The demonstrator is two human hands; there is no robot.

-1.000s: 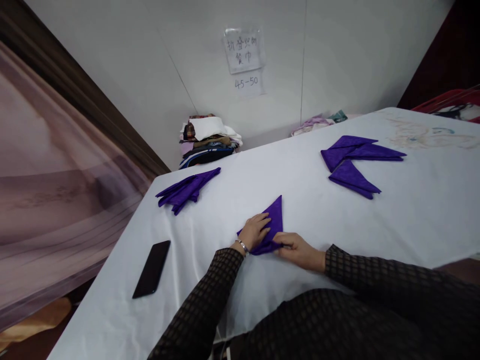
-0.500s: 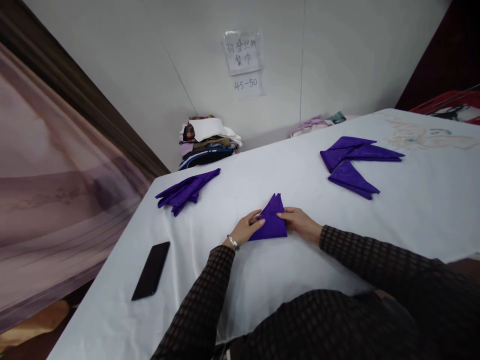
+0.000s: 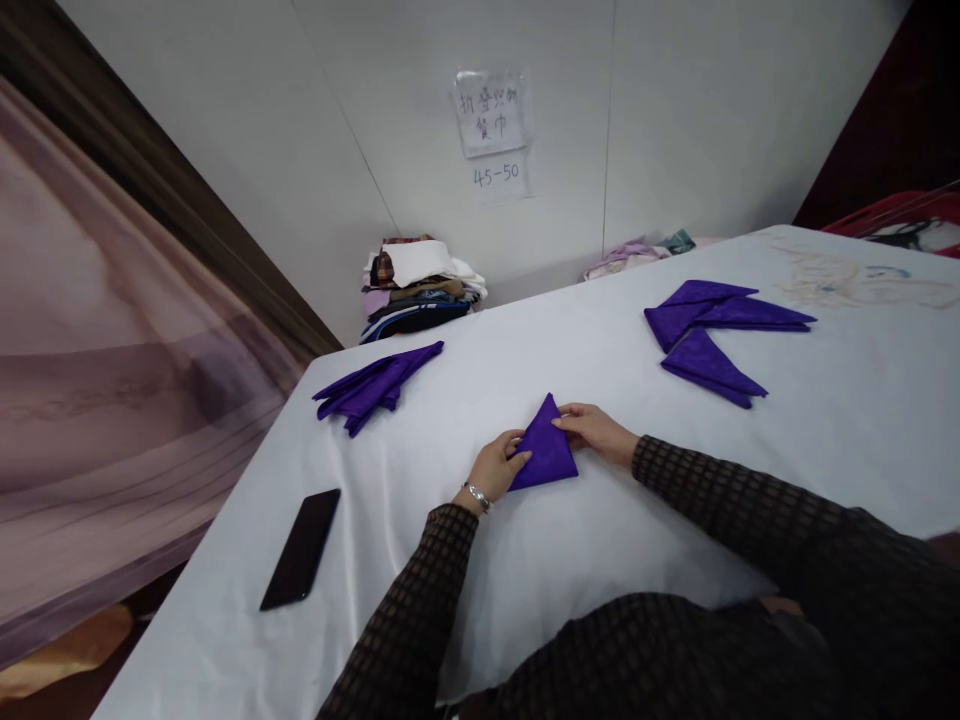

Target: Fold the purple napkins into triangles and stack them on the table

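We take the white-covered table [image 3: 525, 350] as our reference. To its left hangs a sheer pinkish curtain [image 3: 112, 380]. On the table's left side we record a dark phone [image 3: 301, 550], lying flat. Toward the table's far left corner lies a gathered purple bundle [image 3: 379, 388], its folds loosely layered. Just beyond the table's far edge we note a stack of folded clothes [image 3: 420, 285].

At the middle of the table we find a purple cloth [image 3: 546, 458], folded into a triangle with its tip toward the table's far edge. The left hand [image 3: 495, 468], a bracelet [image 3: 477, 495] at its wrist, pinches the triangle's left side between thumb and fingers. The right hand [image 3: 596, 435] grips its right side near the tip.

Beyond the table's far edge we see a lilac heap [image 3: 626, 255]. On the table's right half lie pointed purple folds [image 3: 694, 310], laid flat. Past the table's far right corner stands what appears to be a red basket [image 3: 862, 212], partly cut off from our view.
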